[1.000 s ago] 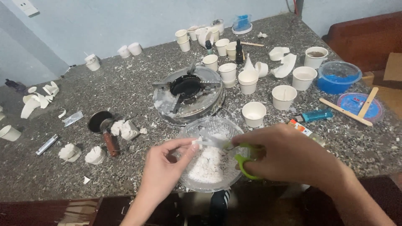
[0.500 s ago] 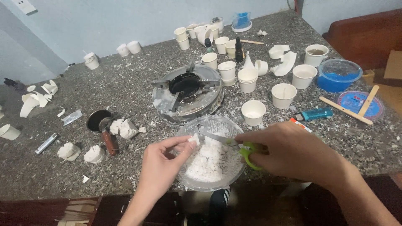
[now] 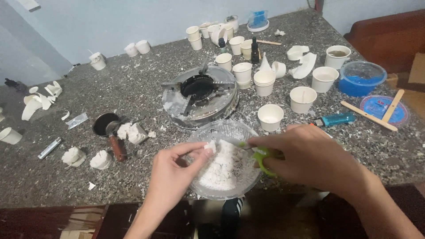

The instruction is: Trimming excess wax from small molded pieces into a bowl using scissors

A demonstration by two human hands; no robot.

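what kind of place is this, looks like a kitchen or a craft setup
Likely a home craft bench, perhaps for candle making, not a working kitchen. A speckled stone counter holds a small gas burner, many white paper cups and white waxy lumps. The hands work over a clear bowl.

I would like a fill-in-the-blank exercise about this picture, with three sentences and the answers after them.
1. The right hand holds scissors with handles coloured ____.
2. The left hand pinches a small white chunk over a clear ____ of white pieces.
3. The lighter lying right of the paper cups is coloured ____.

Missing words: green; bowl; blue
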